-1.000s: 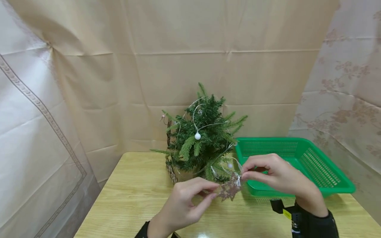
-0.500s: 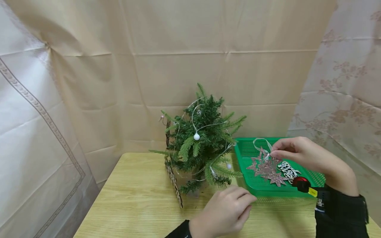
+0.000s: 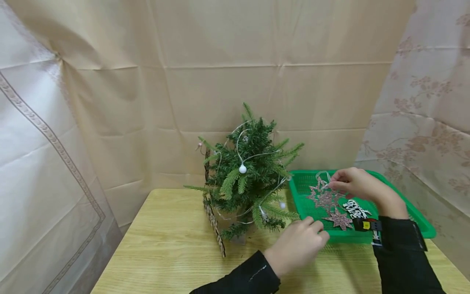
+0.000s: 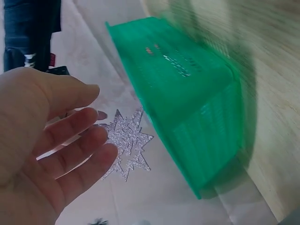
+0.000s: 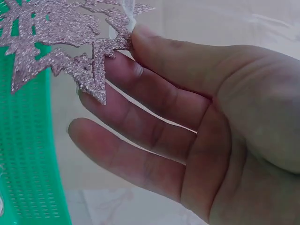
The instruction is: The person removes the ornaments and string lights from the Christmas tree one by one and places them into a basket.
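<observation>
My right hand [image 3: 333,184] hangs over the green basket [image 3: 422,228] and pinches a pink glitter snowflake [image 3: 324,197] by its top, where a thin white ribbon loop is tied. In the right wrist view the thumb and forefinger of the right hand [image 5: 125,49] pinch the snowflake [image 5: 56,42] at one tip, and the other fingers are spread. My left hand [image 3: 315,232] hovers above the table by the basket's front left corner and holds nothing. The left wrist view shows the left hand [image 4: 89,136] with straight fingers, the snowflake [image 4: 129,145] beyond them.
A small green tree [image 3: 247,175] wound with a white light string stands mid-table, left of the basket. Inside the basket lie a glitter star [image 3: 339,219] and a white lettered ornament [image 3: 355,209]. The wooden table [image 3: 165,245] is walled by beige cloth behind and at both sides.
My right hand carried the snowflake from in front of the tree to over the basket. My left hand let go of it and moved right, towards the basket's front corner.
</observation>
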Demonstrator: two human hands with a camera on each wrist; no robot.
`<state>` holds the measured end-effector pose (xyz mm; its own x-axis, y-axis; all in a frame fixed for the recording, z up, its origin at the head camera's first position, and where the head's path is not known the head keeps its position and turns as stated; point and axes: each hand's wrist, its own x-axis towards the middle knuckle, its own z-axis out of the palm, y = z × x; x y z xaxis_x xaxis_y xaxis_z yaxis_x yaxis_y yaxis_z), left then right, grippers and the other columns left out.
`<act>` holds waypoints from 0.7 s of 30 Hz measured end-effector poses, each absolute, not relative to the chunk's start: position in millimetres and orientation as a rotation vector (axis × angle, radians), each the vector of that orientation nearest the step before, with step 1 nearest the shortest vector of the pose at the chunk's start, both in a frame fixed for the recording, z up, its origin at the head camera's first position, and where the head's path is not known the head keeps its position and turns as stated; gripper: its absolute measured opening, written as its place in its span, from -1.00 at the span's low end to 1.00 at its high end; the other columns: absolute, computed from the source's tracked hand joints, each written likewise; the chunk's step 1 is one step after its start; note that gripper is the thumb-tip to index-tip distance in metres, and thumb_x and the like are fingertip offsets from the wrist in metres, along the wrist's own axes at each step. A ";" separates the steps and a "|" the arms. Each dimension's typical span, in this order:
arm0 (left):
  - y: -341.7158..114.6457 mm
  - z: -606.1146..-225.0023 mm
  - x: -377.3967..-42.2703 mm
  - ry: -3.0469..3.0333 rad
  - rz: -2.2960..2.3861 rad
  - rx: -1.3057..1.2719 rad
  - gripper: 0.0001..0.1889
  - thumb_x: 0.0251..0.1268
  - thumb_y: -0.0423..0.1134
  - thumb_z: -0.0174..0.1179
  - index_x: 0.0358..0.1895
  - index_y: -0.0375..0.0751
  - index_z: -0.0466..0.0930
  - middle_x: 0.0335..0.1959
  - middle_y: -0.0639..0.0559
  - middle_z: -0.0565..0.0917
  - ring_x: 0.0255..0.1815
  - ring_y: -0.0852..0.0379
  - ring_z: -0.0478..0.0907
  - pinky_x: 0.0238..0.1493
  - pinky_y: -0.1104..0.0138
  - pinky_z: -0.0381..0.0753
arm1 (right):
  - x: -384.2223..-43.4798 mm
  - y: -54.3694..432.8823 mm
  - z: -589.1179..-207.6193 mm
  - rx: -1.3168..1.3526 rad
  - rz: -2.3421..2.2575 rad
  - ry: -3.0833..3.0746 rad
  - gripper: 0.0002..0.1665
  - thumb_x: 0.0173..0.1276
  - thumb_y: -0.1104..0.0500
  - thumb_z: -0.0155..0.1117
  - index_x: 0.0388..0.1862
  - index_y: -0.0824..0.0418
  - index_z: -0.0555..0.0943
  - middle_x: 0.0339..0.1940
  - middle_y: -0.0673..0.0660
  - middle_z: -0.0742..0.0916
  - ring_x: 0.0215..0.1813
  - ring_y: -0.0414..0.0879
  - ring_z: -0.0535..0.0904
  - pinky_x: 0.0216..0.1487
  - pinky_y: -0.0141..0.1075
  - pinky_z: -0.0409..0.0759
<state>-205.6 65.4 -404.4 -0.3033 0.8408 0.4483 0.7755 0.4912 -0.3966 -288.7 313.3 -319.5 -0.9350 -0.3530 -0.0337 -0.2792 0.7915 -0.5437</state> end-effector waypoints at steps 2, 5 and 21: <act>69.7 -405.1 -211.0 -2.163 0.180 -1.319 -0.82 0.55 -0.19 0.15 -0.07 0.17 0.74 -0.17 0.24 0.65 -0.25 0.28 0.47 -0.23 0.60 0.44 | -297.8 312.3 -322.4 -0.492 -0.824 2.807 -0.70 0.57 0.09 0.19 -0.02 0.35 0.62 -0.19 0.14 0.73 -0.20 0.01 0.67 -0.24 -0.12 0.72; 73.9 -406.5 -216.9 -2.229 0.204 -1.319 -0.84 0.54 -0.17 0.16 -0.05 0.15 0.74 -0.16 0.23 0.66 -0.23 0.28 0.51 -0.16 0.59 0.47 | -311.3 309.4 -326.0 -0.467 -0.788 2.762 -0.75 0.56 0.11 0.21 -0.07 0.30 0.64 -0.22 0.14 0.73 -0.23 0.01 0.67 -0.26 -0.13 0.71; 90.6 -412.9 -229.2 -2.419 0.278 -1.278 -0.86 0.39 -0.16 0.31 -0.09 0.23 0.73 -0.14 0.27 0.66 -0.15 0.30 0.52 -0.04 0.55 0.54 | -363.7 300.5 -349.6 -0.356 -0.491 2.556 -0.84 0.51 0.23 0.24 -0.11 0.27 0.72 -0.28 0.14 0.75 -0.22 0.06 0.71 -0.22 -0.03 0.72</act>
<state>-229.2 90.6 -412.9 -0.5085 0.8253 0.2455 0.7483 0.5646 -0.3483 -363.7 300.5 -349.6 -0.8361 -0.3387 -0.4317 -0.1544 0.9002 -0.4071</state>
